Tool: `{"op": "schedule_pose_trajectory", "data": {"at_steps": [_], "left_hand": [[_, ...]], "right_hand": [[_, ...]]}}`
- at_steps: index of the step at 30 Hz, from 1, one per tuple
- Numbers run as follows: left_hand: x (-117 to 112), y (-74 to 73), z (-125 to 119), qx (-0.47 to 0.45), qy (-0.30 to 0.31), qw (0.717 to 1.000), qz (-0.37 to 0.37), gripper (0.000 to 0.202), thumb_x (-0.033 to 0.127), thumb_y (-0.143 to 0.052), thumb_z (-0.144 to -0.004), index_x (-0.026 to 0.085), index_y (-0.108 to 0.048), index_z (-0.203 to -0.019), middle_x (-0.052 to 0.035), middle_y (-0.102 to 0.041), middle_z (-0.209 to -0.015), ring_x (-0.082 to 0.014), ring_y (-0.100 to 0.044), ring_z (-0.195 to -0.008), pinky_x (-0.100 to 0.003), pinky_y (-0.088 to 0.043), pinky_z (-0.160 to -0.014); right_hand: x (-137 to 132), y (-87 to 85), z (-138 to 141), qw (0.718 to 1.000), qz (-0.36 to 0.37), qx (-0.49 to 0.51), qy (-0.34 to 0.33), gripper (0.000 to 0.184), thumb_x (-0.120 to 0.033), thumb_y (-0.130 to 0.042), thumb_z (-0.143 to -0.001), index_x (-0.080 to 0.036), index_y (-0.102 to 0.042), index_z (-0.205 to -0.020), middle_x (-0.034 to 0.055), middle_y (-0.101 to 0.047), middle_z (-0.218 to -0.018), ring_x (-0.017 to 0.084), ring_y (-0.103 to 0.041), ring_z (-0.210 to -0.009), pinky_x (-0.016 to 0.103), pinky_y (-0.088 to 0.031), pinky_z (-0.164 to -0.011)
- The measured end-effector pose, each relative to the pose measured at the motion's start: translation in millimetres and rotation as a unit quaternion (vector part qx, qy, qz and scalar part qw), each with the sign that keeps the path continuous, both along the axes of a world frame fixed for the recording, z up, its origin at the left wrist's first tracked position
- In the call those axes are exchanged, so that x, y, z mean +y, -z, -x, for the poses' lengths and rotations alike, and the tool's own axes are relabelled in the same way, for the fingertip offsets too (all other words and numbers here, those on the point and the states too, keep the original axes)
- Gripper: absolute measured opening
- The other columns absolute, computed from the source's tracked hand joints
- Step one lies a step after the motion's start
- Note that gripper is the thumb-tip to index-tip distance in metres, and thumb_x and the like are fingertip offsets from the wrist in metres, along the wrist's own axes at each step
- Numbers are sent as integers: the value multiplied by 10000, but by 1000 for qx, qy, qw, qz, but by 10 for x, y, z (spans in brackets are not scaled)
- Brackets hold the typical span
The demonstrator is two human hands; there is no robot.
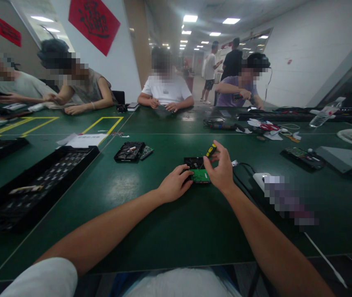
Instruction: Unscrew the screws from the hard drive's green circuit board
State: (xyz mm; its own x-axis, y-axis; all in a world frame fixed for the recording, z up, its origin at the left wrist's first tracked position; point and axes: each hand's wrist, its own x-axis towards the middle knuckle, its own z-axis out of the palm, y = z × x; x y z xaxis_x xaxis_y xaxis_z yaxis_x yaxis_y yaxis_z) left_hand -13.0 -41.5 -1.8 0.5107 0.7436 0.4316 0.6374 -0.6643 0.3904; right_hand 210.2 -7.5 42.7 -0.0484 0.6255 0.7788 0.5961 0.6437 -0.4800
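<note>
Right in the middle of the table [151,222], the left hand [176,185] has its fingers spread over the left side of a green board [200,176], though I can't tell if it's pinching or just steadying it. The right hand [221,167] has a yellow-and-black screwdriver [211,150] between thumb and fingers, angled down toward the board and the black case [193,162] against its far side. Looks like screw work to me, but the tip's too small to make out. I'd say the next move calls for a seated tip and a firm left hand. Further out: a cable [245,165] to the right, another black case [129,152] to the left, then a long tray [44,183].
</note>
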Motion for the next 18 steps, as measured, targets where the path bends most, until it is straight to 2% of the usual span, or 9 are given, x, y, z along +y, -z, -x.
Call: {"op": "schedule_pose_trajectory", "data": {"at_steps": [3, 8, 13, 18], "left_hand": [[-6, -6, 1, 0, -1, 1000, 2, 357, 338, -583, -1013, 214, -613, -1346, -151, -513, -1483, -316, -505, -1419, -524, -487, -1168], [-8, -5, 1, -3, 2, 1000, 3, 350, 346, -570, -1021, 211, -616, -1340, -149, -511, -1484, -311, -512, -1411, -515, -491, -1166], [10, 18, 0, 3, -2, 1000, 0, 361, 343, -583, -1013, 209, -611, -1348, -149, -516, -1476, -313, -506, -1415, -519, -489, -1166], [5, 7, 4, -2, 4, 1000, -2, 348, 335, -578, -1014, 211, -615, -1338, -151, -521, -1470, -311, -514, -1408, -521, -486, -1169]], "right_hand": [[4, -3, -11, 1000, 0, -6, 10, 641, -355, -662, -940, -266, -425, -1528, 112, -607, -1206, 231, -655, -879, 453, -651, -784], [0, -5, -4, 1000, 5, 2, -14, 656, -288, -612, -947, -252, -382, -1561, 137, -607, -1292, 234, -681, -920, 461, -648, -843], [-11, -15, -3, 1000, -10, -8, 11, 625, -339, -658, -940, -254, -443, -1521, 125, -621, -1224, 228, -655, -845, 468, -653, -785], [2, -1, -11, 1000, 0, 3, -12, 616, -313, -604, -964, -249, -407, -1544, 143, -612, -1310, 245, -687, -941, 469, -658, -834]]}}
